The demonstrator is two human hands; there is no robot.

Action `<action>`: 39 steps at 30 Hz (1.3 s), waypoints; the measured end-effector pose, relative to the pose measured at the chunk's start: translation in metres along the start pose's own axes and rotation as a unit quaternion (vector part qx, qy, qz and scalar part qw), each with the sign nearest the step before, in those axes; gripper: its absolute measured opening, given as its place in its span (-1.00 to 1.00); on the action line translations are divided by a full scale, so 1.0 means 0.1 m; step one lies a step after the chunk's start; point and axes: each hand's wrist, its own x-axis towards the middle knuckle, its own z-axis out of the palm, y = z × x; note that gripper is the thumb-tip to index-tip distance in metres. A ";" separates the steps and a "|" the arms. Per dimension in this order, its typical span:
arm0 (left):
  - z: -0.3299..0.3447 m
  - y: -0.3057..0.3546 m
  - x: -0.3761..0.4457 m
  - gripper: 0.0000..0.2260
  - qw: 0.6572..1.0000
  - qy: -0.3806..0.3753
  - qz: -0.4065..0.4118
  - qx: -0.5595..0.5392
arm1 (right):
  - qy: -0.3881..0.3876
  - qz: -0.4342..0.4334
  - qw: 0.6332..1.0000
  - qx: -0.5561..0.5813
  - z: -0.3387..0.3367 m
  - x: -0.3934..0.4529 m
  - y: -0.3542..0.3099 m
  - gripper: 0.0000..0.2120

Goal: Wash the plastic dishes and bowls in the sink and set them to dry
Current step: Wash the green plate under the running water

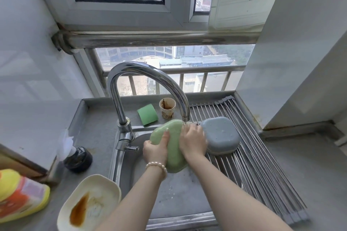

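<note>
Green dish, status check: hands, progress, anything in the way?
Left hand grips green dish under the faucet; right hand rubs it. Blue dish drying on rack. Stained white dish waiting. Nothing blocking.

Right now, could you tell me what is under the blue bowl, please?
The blue bowl sits upside down on the metal rack, beside the sink. Anything beneath the bowl is hidden by its shell.

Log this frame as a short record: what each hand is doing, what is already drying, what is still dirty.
left hand: grips green dish edge, over the sink
right hand: rests flat on the green dish, under the faucet
drying: blue bowl, upside down on the rack
still dirty: cream dish with brown stain, on the counter left of the sink
</note>
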 end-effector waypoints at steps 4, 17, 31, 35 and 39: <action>-0.08 0.02 0.05 -0.51 0.999 0.031 -0.028 -0.021 | -0.001 -0.149 0.982 -0.113 0.28 -0.33 -0.05 -0.33; 0.21 -0.26 0.31 -0.31 0.973 -0.083 -0.206 -0.067 | -0.163 0.031 0.983 0.073 -0.36 0.19 0.35 -0.45; 0.25 0.05 -0.31 -0.13 0.757 -0.175 0.364 0.513 | -0.071 0.255 0.871 0.414 -0.33 0.23 0.45 -0.62; 0.04 0.20 -0.22 -0.27 0.742 -0.195 0.377 0.519 | -0.136 0.298 0.824 0.462 -0.21 0.11 0.37 -0.60; -0.14 0.21 -0.02 -0.36 0.896 -0.164 0.188 0.368 | -0.236 0.286 0.805 0.463 -0.13 0.10 0.26 -0.50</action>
